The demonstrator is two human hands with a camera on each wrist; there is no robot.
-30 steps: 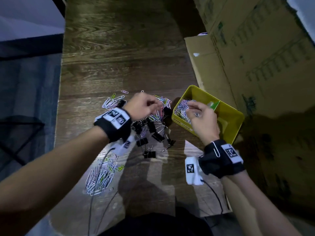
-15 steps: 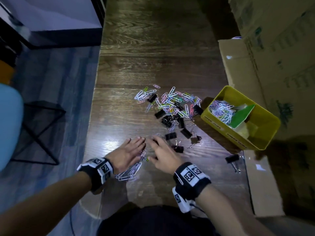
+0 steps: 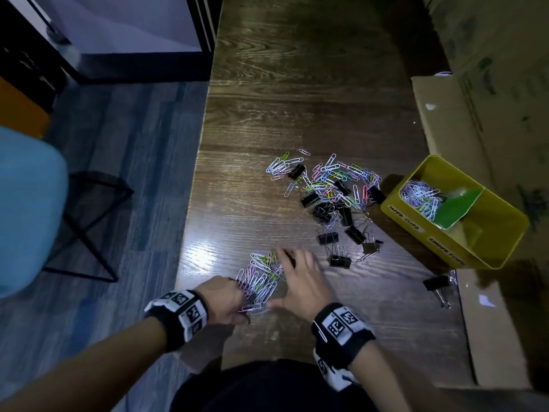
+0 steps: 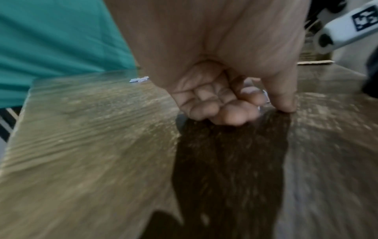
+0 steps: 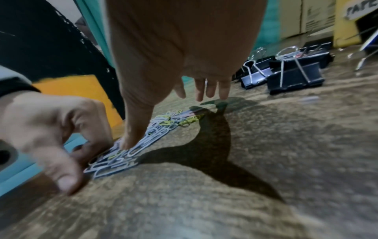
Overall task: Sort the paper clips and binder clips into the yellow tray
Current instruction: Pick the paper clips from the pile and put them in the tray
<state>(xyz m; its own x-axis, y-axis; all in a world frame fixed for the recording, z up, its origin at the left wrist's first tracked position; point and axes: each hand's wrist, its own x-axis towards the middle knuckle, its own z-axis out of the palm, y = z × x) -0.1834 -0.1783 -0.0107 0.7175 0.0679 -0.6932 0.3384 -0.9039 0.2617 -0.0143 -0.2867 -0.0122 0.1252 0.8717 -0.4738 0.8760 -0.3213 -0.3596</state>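
Pastel wire paper clips [image 3: 260, 278] heaped near tabletop [image 3: 297, 99] front edge | left hand [image 3: 221, 298] fingers [image 4: 214, 105] curled, pinching clips | right hand [image 3: 300, 281] fingers [image 5: 210, 88] straight, corralling | advice: squeeze heap compact, lift together.

Head overhead — wrists low, sharing near clips [image 3: 260, 278].

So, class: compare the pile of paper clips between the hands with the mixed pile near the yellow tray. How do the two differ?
The near pile shows only paper clips; the far pile has black binder clips mixed in. The near pile lies between the left hand and right hand, both touching it; nothing touches the far pile. The far pile lies beside the yellow tray; the near pile lies farther from it. Both rest on the wooden table, with clips in assorted colours.
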